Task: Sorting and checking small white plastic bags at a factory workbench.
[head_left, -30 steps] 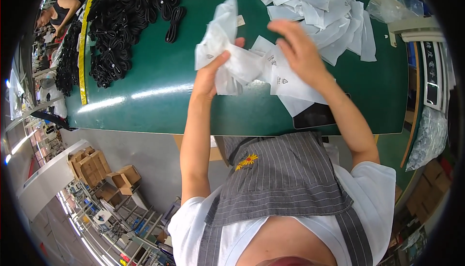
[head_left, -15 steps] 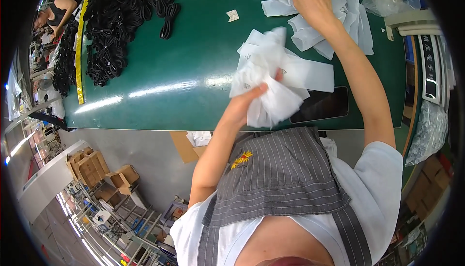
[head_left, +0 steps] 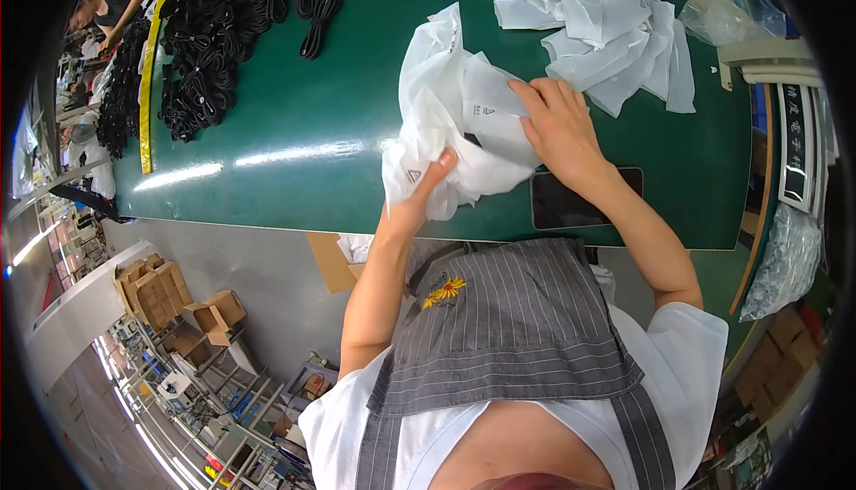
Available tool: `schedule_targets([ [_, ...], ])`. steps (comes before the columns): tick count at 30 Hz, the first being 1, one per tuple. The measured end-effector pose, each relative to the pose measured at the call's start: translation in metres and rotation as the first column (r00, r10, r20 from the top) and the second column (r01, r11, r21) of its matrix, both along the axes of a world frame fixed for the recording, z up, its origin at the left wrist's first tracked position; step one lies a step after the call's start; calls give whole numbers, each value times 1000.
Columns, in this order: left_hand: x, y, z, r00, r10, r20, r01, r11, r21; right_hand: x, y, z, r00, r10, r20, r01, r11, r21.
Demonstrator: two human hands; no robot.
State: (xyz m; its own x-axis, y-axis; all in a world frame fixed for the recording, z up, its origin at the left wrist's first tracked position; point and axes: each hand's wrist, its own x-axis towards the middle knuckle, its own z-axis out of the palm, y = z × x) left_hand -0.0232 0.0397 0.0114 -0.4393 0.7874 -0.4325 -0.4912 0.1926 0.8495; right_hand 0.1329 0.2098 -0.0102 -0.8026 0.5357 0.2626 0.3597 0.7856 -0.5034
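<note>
A crumpled bunch of white plastic bags (head_left: 432, 115) is in my left hand (head_left: 426, 185), whose thumb presses across the front of it. Small dark printed marks show on some bags. My right hand (head_left: 563, 131) pinches the right side of the same bunch, its fingers on one flat bag (head_left: 493, 108). Beyond that hand lies a loose pile of similar white bags (head_left: 615, 31) on the green table (head_left: 348, 98). A black phone (head_left: 571, 202) rests near the table's front edge, partly beneath my right wrist.
Coiled black cables (head_left: 209, 40) are heaped at the far left, beside a yellow strip (head_left: 153, 71). Clear plastic bags (head_left: 718, 13) lie at the far right. Cardboard boxes (head_left: 156, 294) stand on the left below the table. Another person (head_left: 120, 4) is at the far left.
My right hand has come back from the far pile to the bunch and now grips its right side. My left hand has shifted slightly left with the bags. A small white paper slip is out of sight.
</note>
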Motion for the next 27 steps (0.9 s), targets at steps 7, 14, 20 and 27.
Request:
schedule_targets([
  [7,18,-14,12,987,-161,4,160,983,84,-40,-4,49,903,-164,-397,-296,431,-852],
  [14,9,-60,-4,979,9,204,17,992,-124,-51,-7,56,800,-320,-508,-299,520,-800],
  [20,-7,-31,56,976,174,-133,-148,971,187,-53,-28,42,922,-138,-362,-208,612,-763],
  [27,12,4,50,843,250,-477,-224,968,112,-59,-55,55,879,-175,-443,-232,654,-720],
])
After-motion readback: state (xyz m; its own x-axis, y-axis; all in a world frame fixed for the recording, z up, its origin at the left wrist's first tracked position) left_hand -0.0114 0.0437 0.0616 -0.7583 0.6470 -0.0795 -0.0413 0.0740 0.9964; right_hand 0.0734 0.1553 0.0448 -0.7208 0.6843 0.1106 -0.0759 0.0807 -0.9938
